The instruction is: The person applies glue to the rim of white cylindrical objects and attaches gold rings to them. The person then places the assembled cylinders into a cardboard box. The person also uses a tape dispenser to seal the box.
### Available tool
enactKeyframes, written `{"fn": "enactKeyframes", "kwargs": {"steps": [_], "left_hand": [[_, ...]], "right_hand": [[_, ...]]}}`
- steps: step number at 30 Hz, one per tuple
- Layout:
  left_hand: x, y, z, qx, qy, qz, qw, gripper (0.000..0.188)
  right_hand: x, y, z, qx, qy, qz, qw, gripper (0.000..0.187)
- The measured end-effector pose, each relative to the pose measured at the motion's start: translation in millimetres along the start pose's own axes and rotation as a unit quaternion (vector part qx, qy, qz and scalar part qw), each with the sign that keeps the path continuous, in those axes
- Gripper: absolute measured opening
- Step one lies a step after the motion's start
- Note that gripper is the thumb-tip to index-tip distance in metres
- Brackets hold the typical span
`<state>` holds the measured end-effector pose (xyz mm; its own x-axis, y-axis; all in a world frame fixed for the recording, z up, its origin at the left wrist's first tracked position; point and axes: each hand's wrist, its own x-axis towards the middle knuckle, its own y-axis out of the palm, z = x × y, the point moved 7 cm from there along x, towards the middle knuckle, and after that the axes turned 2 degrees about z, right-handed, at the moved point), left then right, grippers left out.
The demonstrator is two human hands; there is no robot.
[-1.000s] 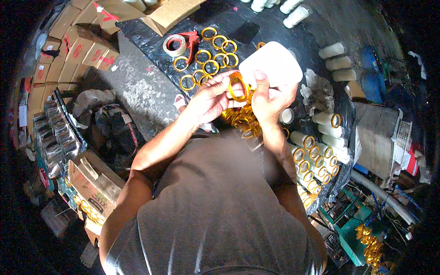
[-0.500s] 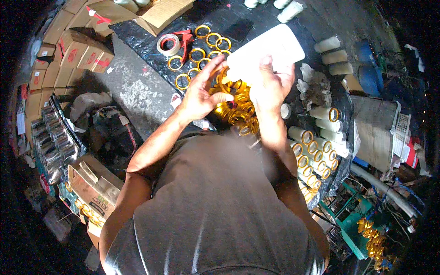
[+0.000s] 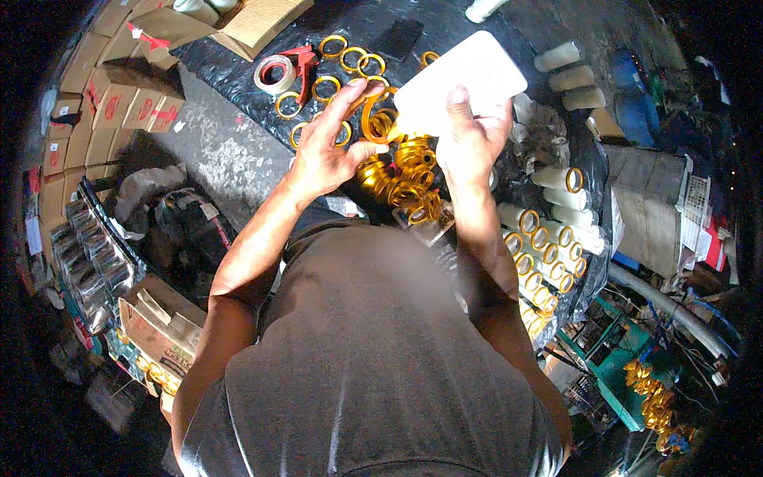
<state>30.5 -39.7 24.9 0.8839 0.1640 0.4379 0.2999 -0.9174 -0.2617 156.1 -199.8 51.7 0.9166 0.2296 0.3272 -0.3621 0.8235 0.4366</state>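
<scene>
My right hand (image 3: 474, 143) is closed around a white, boxy plastic bottle (image 3: 465, 83), its thumb lying along the near side. The bottle tilts down to the left, and its narrow yellowish tip (image 3: 395, 133) is close to a golden ring (image 3: 370, 119). My left hand (image 3: 327, 151) holds that ring between thumb and fingers, roughly on edge; whether the tip touches it I cannot tell. Below the hands lies a heap of golden rings (image 3: 405, 179). More rings (image 3: 350, 59) lie flat on the black sheeting beyond my left hand.
Beside a red tape dispenser lies a tape roll (image 3: 274, 75). White cylinders with golden ring ends (image 3: 548, 254) are stacked at the right. An opened carton (image 3: 258, 28) stands at the far left of the black-covered table (image 3: 429, 24). Crumpled paper (image 3: 544, 135) lies beyond my right hand.
The view has shifted slightly, so the table things appear farther left and higher. My left hand has moved a little left with the ring; my right hand keeps its grip on the bottle.
</scene>
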Motion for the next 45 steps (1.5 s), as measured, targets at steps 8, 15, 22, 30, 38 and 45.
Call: {"fn": "enactKeyframes", "kwargs": {"steps": [8, 15, 22, 30, 38, 45], "left_hand": [[6, 5, -7, 0.063, 0.012, 0.002, 0.998, 0.093], [8, 9, -13, 0.122, 0.055, 0.009, 0.991, 0.089], [8, 15, -14, 0.127, 0.077, 0.019, 0.989, 0.086], [6, 23, 21, -0.175, -0.075, 0.006, 0.982, 0.096], [3, 39, 25, -0.508, -0.123, 0.042, 0.852, 0.088], [9, 38, 20, -0.549, -0.132, 0.030, 0.825, 0.086]], "right_hand": [[3, -4, 8, -0.053, -0.020, -0.012, 0.998, 0.049], [1, -8, 8, -0.109, -0.022, -0.005, 0.994, 0.055], [-3, -11, 10, -0.193, -0.049, 0.024, 0.980, 0.059], [5, -39, 11, -0.085, -0.006, -0.086, 0.993, 0.045], [25, -34, 6, 0.018, 0.057, -0.102, 0.993, 0.039], [30, 4, 7, 0.067, 0.000, -0.034, 0.997, 0.043]]}}
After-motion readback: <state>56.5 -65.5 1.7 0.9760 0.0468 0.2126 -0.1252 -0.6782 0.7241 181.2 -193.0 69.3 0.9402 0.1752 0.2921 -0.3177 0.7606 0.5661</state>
